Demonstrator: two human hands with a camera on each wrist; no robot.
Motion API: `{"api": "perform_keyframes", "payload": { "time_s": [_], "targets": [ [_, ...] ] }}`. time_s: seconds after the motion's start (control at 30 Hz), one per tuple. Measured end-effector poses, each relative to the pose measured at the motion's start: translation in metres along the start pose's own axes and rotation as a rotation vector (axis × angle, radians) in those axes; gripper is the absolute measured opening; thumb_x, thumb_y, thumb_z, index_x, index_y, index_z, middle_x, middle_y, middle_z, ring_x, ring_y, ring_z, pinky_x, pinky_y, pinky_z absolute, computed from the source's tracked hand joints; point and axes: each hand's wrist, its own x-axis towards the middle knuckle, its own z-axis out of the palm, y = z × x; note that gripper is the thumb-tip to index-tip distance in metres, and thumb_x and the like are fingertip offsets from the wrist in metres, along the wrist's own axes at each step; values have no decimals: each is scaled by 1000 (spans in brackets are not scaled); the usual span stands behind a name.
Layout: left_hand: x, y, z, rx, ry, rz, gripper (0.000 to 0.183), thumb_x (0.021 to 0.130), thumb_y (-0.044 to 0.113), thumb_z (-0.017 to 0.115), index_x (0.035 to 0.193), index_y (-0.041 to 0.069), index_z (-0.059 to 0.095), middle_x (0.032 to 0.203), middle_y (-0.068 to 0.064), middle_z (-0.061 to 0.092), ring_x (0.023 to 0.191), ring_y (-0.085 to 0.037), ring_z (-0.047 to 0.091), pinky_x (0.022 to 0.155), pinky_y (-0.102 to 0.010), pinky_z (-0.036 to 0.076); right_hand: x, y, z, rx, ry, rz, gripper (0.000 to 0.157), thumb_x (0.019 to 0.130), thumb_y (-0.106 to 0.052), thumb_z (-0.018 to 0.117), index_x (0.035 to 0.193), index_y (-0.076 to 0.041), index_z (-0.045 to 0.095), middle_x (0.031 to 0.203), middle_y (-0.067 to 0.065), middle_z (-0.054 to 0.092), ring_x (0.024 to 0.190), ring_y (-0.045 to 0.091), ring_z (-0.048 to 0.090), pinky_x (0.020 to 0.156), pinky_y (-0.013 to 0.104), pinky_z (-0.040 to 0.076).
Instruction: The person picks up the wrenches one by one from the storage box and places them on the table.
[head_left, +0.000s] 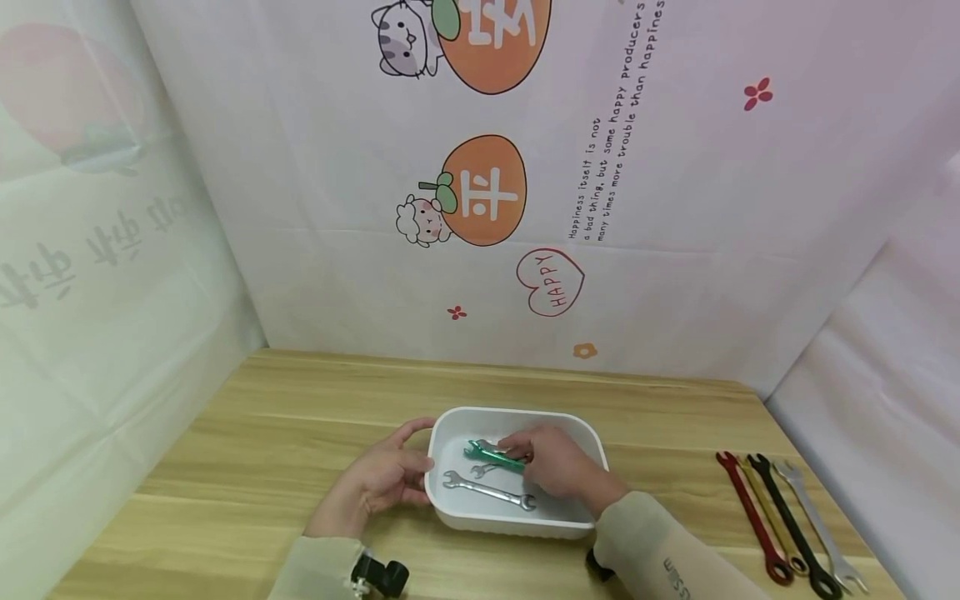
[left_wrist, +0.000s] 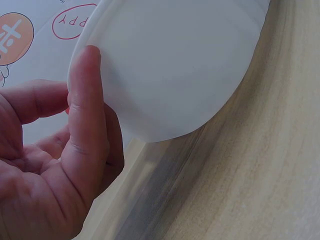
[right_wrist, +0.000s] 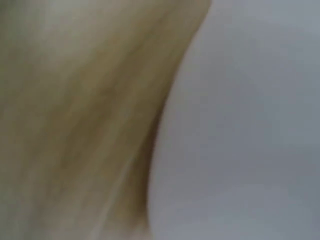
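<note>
Clearly, my right hand (head_left: pixel 555 462) pinched the green wrench (head_left: pixel 497 458), which ran leftward toward my left hand (head_left: pixel 384 473), fingers apart.

Wood table (head_left: pixel 337 392) walled by white sheets.
The back sheet (head_left: pixel 337 275) bears orange fruits (head_left: pixel 502 218), a cartoon cat (head_left: pixel 402 42) and lamb (head_left: pixel 420 221), flowers (head_left: pixel 758 94), a red heart (head_left: pixel 551 283) and English text (head_left: pixel 613 125); the left sheet (head_left: pixel 112 358), greyer, shows faint print (head_left: pixel 116 237); the right sheet (head_left: pixel 892 333) looks tinged pink.
</note>
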Motion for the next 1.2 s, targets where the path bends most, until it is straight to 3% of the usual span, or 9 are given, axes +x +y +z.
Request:
{"api": "perform_keyframes", "payload": {
  "time_s": [0.13,0.37,0.63,0.73,1.03,1.2],
  "targets": [
    [0,0,0,-1,-2,0,72,87,-5,56,152,14,30,82,-19,61,67,-23,64,57,-35,60,0,0,-6,51,11,20,54,77,16,60,122,-11,71,104,-5,70,98,18,62,83,39,55],
    [1,-1,-1,0,-2,0,72,88,-6,55,152,14,30,83,-18,61,66,-22,63,56,-34,60,-4,-5,-23,160,45,141,50,85,6,65,125,-23,70,111,-8,69,93,21,57,71,34,53],
    [1,-2,-2,-2,2,2,72,88,-6,55,152,14,30,80,-17,61,67,-23,64,56,-35,60,-4,1,-33,512,114,289,51,83,12,63,124,-16,70,119,3,66,89,26,61,69,37,57],
    [1,-2,-2,-3,6,2,72,87,-6,56,152,14,31,81,-18,62,67,-24,64,57,-35,60,-4,2,-37,579,147,328,50,82,14,63,124,-13,71,118,6,66,88,27,62,68,38,57],
    [0,-1,-1,4,6,-4,72,88,-5,56,152,15,31,85,-20,63,68,-24,65,58,-36,60,-14,0,-60,721,149,320,53,87,13,58,136,-9,61,131,13,58,104,35,60,83,46,57],
    [0,0,0,8,3,-2,72,88,-5,56,152,14,30,84,-19,63,68,-24,65,58,-36,60,-22,4,-79,800,153,297,60,88,13,57,144,-8,53,133,15,51,107,38,58,84,44,56]
  ]
}}
